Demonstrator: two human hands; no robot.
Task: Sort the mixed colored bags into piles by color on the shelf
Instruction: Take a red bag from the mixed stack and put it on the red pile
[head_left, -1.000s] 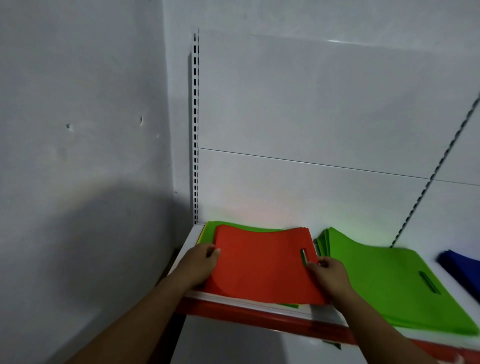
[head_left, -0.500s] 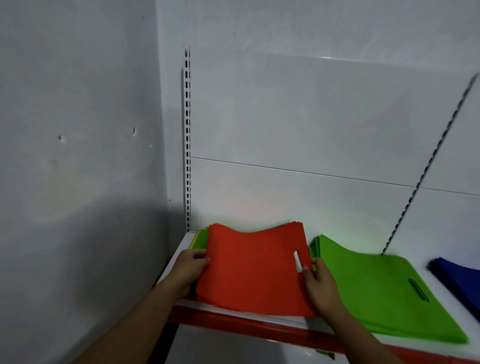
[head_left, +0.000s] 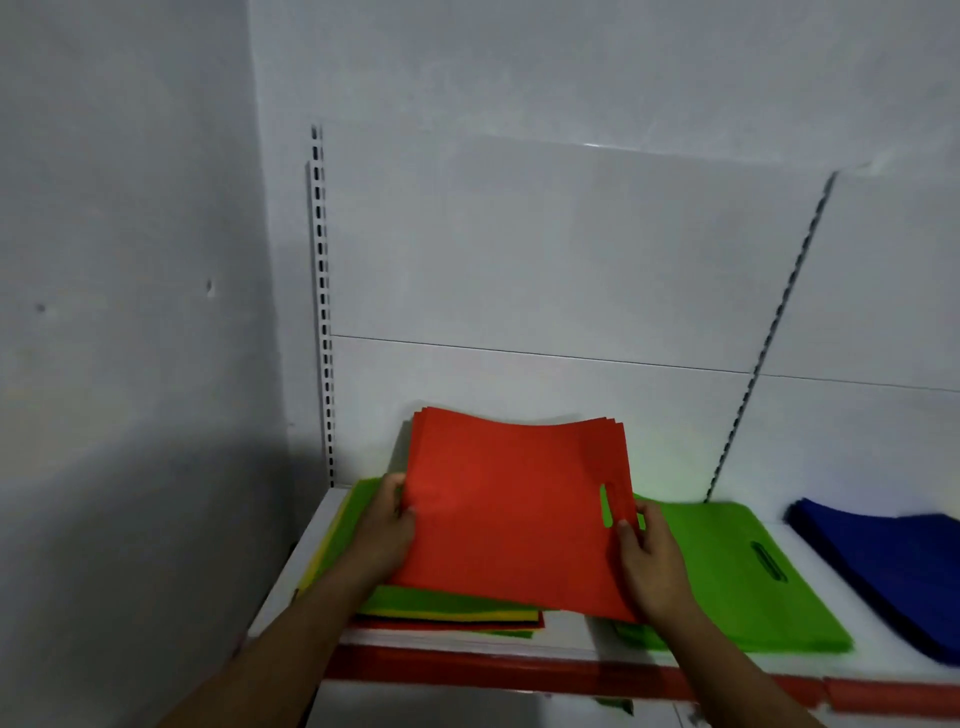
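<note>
Lifted since a second ago, the red bags (head_left: 511, 512) tilt above the mixed pile (head_left: 449, 609), left grip (head_left: 383, 526) and right grip (head_left: 650, 564) each clasping a side edge. Green pile (head_left: 727, 569) and blue pile (head_left: 883, 564) lie sorted on the shelf (head_left: 569, 631); mixed bags remain.

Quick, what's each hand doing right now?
Left hand: grips the left edge of the red bags.
Right hand: grips their right edge.

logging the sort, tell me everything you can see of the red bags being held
The red bags are a thin stack of flat, matte, fabric-like sheets with a slot handle near the right edge. The stack is held tilted above the mixed pile, far edge raised. The left hand and right hand grip its sides.
</note>
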